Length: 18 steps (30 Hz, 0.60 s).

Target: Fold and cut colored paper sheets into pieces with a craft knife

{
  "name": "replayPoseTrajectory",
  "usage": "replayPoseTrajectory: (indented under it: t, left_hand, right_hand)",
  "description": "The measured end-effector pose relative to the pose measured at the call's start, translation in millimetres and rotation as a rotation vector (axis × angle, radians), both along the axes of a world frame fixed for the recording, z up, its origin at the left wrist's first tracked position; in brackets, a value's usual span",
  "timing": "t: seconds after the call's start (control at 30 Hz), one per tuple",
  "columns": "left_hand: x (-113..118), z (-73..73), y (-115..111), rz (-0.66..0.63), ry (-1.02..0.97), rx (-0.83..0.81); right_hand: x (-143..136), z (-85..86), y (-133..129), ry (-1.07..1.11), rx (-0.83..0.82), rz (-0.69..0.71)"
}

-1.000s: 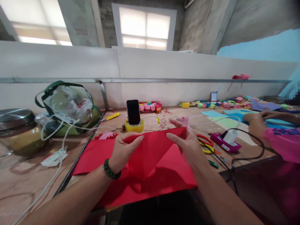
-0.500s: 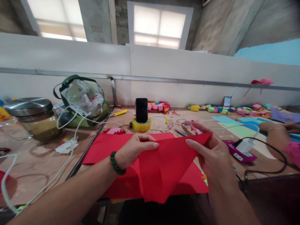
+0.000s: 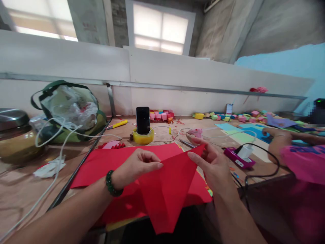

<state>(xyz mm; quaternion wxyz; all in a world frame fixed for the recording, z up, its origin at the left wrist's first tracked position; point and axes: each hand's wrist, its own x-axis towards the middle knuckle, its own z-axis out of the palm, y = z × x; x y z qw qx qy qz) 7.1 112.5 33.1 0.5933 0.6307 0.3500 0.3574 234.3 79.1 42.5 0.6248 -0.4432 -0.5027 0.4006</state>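
A folded piece of red paper (image 3: 169, 189) hangs between my two hands, tapering downward past the table's front edge. My left hand (image 3: 138, 166), with a dark green bead bracelet at the wrist, pinches its upper left edge between thumb and fingers. At the upper right corner, my right hand (image 3: 212, 162) grips the paper, thumb in front and fingers behind. Under it, flat red sheets (image 3: 101, 157) lie on the table, with other colours peeking out at the edge. Just behind the sheets are scissors (image 3: 186, 143), partly covered, and a small red and pink paper piece (image 3: 111, 145).
A phone (image 3: 143, 120) stands in a yellow tape roll (image 3: 143, 137). A yellow cutter (image 3: 119, 124), a bag (image 3: 73, 112), a jar (image 3: 15, 135) and white cables lie left. Right are a purple power strip (image 3: 238, 158), coloured blocks, paper sheets and another person's arm (image 3: 279, 145).
My view has turned right, so the scene slides left. Both hands keep hold of the red paper, whose lower end now hangs lower and looks narrower.
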Motion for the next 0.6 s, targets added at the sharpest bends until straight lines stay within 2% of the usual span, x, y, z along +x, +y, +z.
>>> replayPoseTrajectory:
  t: [0.27, 0.43, 0.6]
  left_hand:
    - [0.7, -10.3, -2.3, 0.002, 0.061, 0.083]
    - [0.9, -4.9, -3.8, -0.011, 0.019, 0.002]
    - [-2.6, -3.9, -2.0, -0.077, -0.034, -0.063]
  right_hand:
    - [8.8, 2.4, -7.4, 0.002, 0.091, -0.137]
    - [12.8, 1.2, -12.7, -0.033, 0.081, -0.16]
    - [18.7, -0.8, -11.0, -0.027, 0.059, -0.167]
